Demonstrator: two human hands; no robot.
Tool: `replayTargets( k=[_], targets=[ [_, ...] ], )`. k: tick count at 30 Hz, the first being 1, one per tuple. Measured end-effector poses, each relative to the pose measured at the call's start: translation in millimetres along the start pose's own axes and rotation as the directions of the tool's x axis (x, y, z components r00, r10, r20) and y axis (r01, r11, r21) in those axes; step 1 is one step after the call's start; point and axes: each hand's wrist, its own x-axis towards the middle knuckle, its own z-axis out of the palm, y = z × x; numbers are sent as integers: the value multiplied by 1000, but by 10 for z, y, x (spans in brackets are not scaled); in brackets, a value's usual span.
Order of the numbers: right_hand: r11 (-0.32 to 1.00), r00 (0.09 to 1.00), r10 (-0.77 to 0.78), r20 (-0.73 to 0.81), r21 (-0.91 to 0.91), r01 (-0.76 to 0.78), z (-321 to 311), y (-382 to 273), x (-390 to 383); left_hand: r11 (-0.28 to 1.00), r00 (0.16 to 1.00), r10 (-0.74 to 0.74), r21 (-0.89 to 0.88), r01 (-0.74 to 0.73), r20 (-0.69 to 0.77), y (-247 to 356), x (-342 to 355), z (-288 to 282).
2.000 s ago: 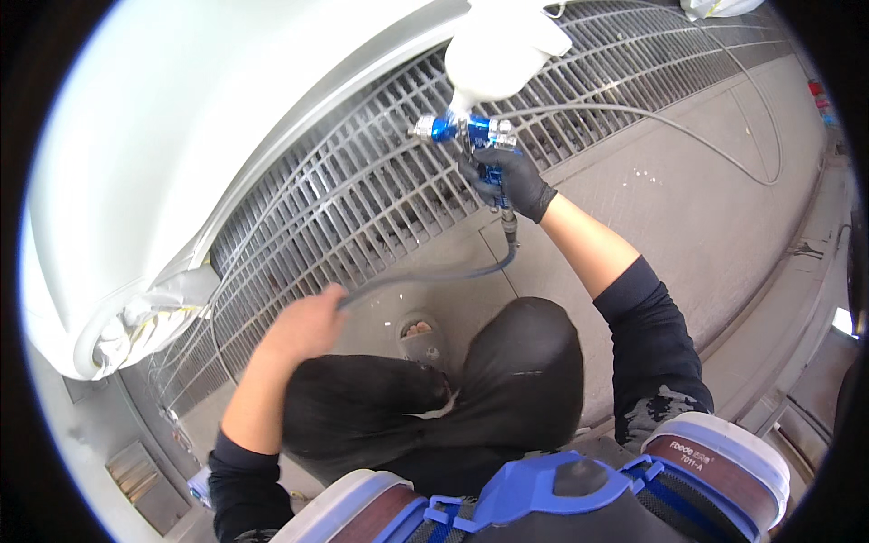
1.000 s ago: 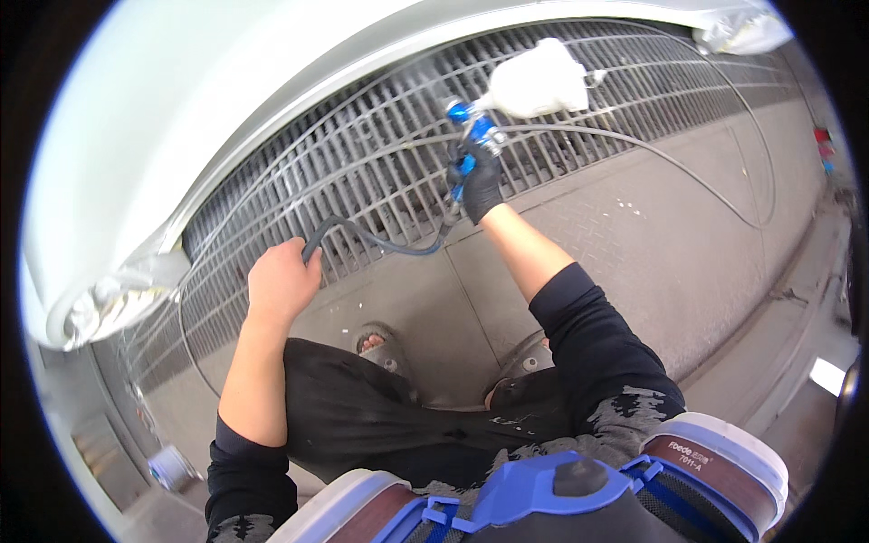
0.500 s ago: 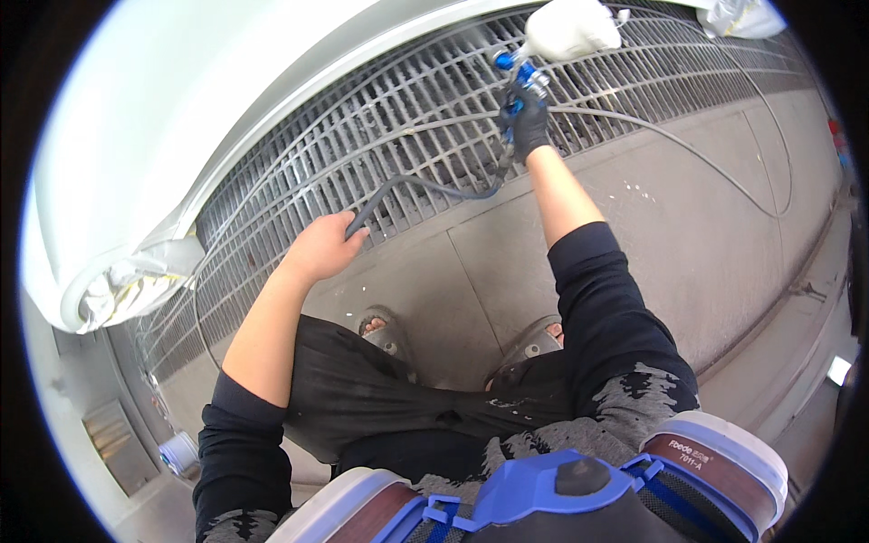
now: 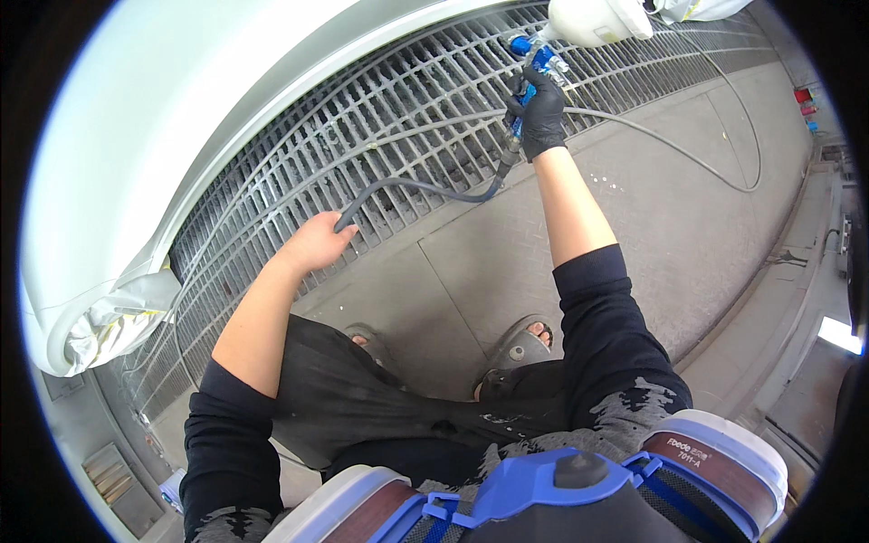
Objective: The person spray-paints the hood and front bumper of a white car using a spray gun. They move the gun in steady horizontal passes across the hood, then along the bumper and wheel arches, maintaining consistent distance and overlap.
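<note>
Stretched out ahead and to the right, my right hand (image 4: 543, 116), in a black glove, is closed round the handle of a blue spray gun (image 4: 545, 60). A white paint cup (image 4: 597, 22) is fixed to the gun, cut off by the upper picture edge. From the base of the handle a dark air hose (image 4: 425, 188) sags and curves left to my left hand (image 4: 315, 242). That hand is bare, its fingers wrapped round the hose. The gun is above the floor grating (image 4: 362, 136), close to the lower edge of a pale, smooth, curved body panel (image 4: 163, 109).
Masked wheels in white plastic sheeting (image 4: 122, 317) stand at the left and far right. More hose (image 4: 670, 136) loops across the grating and grey floor (image 4: 634, 217). My slippered foot (image 4: 525, 342) is below. A blue respirator (image 4: 543, 493) with filters hangs at my chest.
My right hand and the spray gun have shifted slightly right within the view. My left hand keeps its hold on the hose. The view has turned a little, and my feet appear shifted.
</note>
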Motion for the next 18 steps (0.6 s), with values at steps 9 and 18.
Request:
replayTargets(
  k=[9, 18],
  targets=[
    [955, 877, -77, 474, -216, 201, 564, 262, -682, 967, 988, -125, 232, 102, 88, -291, -71, -3],
    [990, 626, 105, 773, -23, -137, 1255, 464, -1389, 897, 927, -264, 421, 134, 265, -485, -207, -40]
  ],
)
